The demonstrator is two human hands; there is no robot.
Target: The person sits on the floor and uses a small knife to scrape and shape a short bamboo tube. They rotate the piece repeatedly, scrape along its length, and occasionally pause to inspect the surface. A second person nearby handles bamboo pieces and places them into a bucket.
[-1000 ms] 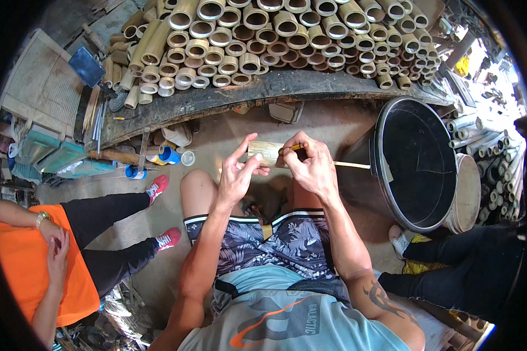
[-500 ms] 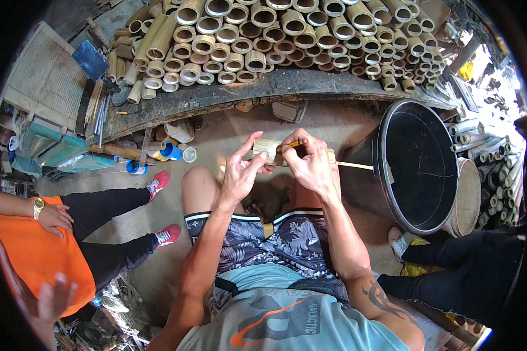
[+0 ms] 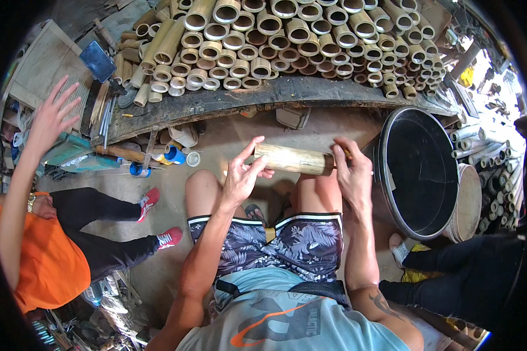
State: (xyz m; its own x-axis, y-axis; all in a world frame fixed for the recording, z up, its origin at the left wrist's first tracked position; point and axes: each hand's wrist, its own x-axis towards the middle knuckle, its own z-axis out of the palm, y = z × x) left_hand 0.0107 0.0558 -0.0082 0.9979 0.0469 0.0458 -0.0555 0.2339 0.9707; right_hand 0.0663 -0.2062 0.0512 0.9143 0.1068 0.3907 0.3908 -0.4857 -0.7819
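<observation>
Bamboo tube [image 3: 293,159], 1, pale and round: our left hand [image 3: 240,179] curls its fingers around it; our right hand [image 3: 355,178], fingers bent, pinches what looks like 1 yellow stick [image 3: 348,154].

Tube stack [image 3: 287,50] on bench [image 3: 263,97], farthest ahead; single tube [image 3: 293,159] between left hand [image 3: 243,174] and right hand [image 3: 353,171], before lap [image 3: 298,240]; bucket [image 3: 424,175] right of right hand, tub [image 3: 467,202] just beyond bucket; second person [image 3: 52,263] at left
</observation>
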